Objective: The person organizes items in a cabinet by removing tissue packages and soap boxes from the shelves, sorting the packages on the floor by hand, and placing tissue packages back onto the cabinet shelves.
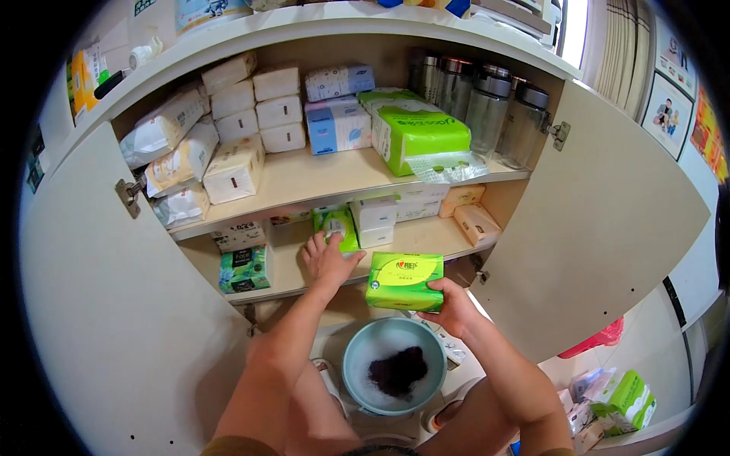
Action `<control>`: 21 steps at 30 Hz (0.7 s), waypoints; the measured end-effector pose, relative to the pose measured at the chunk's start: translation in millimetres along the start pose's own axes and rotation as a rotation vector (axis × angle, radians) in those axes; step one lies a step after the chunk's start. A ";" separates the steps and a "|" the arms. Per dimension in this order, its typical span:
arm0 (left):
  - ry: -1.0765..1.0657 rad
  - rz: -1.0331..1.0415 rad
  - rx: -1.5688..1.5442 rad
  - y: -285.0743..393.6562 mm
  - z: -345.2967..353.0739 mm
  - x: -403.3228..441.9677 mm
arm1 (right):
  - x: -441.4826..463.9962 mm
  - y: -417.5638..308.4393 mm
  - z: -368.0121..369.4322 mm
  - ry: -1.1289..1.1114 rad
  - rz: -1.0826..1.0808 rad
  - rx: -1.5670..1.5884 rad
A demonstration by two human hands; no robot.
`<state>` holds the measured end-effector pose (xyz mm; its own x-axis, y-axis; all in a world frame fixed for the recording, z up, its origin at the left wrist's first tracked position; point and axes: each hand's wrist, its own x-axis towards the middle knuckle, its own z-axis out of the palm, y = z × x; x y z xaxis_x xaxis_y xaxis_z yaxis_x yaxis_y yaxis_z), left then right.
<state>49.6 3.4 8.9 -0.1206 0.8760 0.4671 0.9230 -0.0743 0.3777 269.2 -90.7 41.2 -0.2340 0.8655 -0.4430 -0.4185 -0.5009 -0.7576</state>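
A green and yellow tissue pack is in my right hand, gripped by its right end with the thumb on top. It hangs in front of the lower shelf, above a light blue basin. My left hand reaches onto the lower shelf with fingers spread, its fingertips at another green tissue pack. Whether those fingertips press on that pack I cannot tell. To its right stand stacked white tissue packs. A dark green box-shaped pack sits left of my left hand.
Both cabinet doors, left and right, stand wide. The upper shelf holds tissue packs, a large green pack and glass bottles. A dark wet cloth-like clump lies in the basin. More packs are on the floor.
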 end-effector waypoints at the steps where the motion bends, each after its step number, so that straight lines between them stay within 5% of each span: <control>1: -0.025 -0.024 0.004 1.4 -4.9 0.1 | 1.0 0.3 -1.4 0.001 0.006 -0.006; 12: -0.231 -0.249 0.084 -30.2 -45.8 8.5 | -4.8 -1.6 4.0 -0.024 0.040 0.029; 17: -0.086 -0.285 0.044 -71.0 -26.6 21.1 | 1.1 -0.2 0.1 -0.028 0.032 -0.019; 21: -0.040 -0.126 -0.116 -76.1 -9.3 25.9 | 4.1 1.2 2.3 -0.007 0.023 -0.029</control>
<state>-27.1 27.3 -0.4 -0.2163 0.8999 0.3786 0.8526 -0.0148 0.5223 265.7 -87.8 39.6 -0.2493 0.8537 -0.4572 -0.3870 -0.5206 -0.7610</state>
